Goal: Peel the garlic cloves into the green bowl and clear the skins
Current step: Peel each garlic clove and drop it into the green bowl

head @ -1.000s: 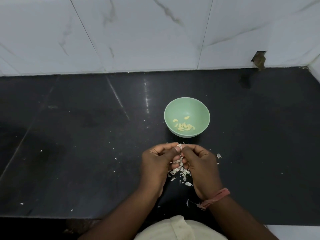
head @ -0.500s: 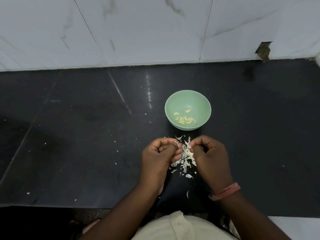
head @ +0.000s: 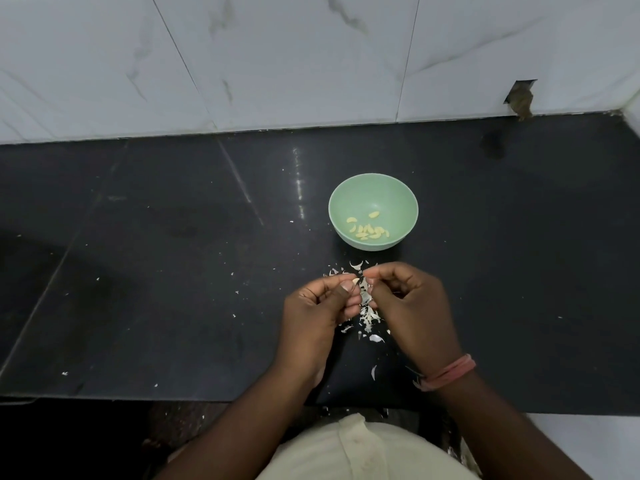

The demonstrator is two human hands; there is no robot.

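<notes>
Black stone desk [head: 173,271] against a white marble-tiled wall [head: 277,57].

Green bowl [head: 403,197] sits on the desk just beyond the hands, upright. Peeled garlic cloves [head: 367,231] lie in a loose cluster on its bottom, one a little apart from the rest toward the far side.

Left hand [head: 317,311]: fingers curled, thumb and forefinger pinching a pale garlic clove [head: 355,281] at the fingertips, its pointed end showing.

Right hand [head: 412,306]: fingers curled in, thumb and forefinger pinched together right beside the clove. It seems to hold a scrap of skin, but the piece is too small to tell for sure. A pink band [head: 450,372] is on this wrist.

Garlic skins [head: 369,315] in a white heap on the desk between and under the two hands, near the bowl but not touching it. Smaller flecks scattered wider, some toward the near edge of the desk.

Cream-coloured cloth [head: 363,452] at the bottom of view.
</notes>
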